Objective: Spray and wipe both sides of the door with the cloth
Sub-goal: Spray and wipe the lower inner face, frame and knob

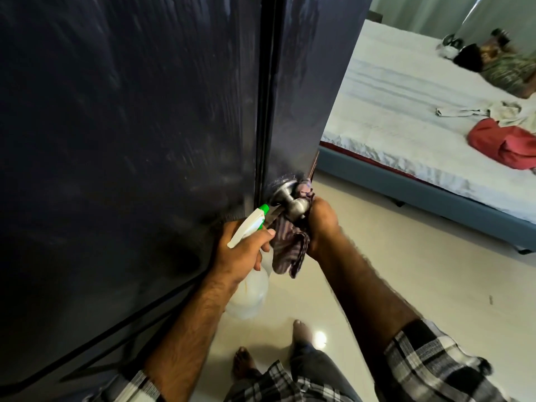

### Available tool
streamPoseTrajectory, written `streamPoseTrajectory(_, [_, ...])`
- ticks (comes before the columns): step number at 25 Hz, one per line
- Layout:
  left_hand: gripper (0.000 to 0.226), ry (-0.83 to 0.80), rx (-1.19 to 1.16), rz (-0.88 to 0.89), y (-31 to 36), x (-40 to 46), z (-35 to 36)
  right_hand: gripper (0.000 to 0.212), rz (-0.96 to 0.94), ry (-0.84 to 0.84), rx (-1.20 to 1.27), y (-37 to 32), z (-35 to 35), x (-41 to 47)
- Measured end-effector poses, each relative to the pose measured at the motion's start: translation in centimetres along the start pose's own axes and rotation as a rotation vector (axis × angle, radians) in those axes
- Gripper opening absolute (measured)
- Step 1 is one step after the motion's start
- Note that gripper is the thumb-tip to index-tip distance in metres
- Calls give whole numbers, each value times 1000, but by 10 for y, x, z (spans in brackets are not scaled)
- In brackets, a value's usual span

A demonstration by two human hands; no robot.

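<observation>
The person is wiping around the metal door knob on the dark door, so the wiping step seems to be under way, and the next move is likely calling for broader strokes over the panel. The right hand is curling tightly round the striped cloth, pressing it against the knob. The left hand is gripping the spray bottle by its neck, nozzle aiming at the door.
</observation>
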State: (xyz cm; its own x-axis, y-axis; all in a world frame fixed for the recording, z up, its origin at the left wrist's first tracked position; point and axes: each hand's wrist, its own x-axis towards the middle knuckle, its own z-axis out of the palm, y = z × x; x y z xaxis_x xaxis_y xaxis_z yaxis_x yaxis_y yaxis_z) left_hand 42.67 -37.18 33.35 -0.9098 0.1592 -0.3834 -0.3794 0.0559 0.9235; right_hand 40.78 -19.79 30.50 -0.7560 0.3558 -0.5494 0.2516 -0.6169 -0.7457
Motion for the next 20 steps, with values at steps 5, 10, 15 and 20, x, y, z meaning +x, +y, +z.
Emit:
streamPoseTrajectory(5, [26,11,-47,-24,-2,1,7,25,-824,70,-1025,3,-11,-32])
streamPoseTrajectory(10, [22,-14,-71,13,1,5,11,54,-1044,-52,-1477,3,-28,-23])
streamPoseTrajectory(15, [40,-6,-57,23,-2,21,17,17,-741,133,-848,10,-1,-23])
streamPoseTrajectory(20, [41,-5,-68,0,-10,25,17,34,-110,236,-437,-10,8,-1])
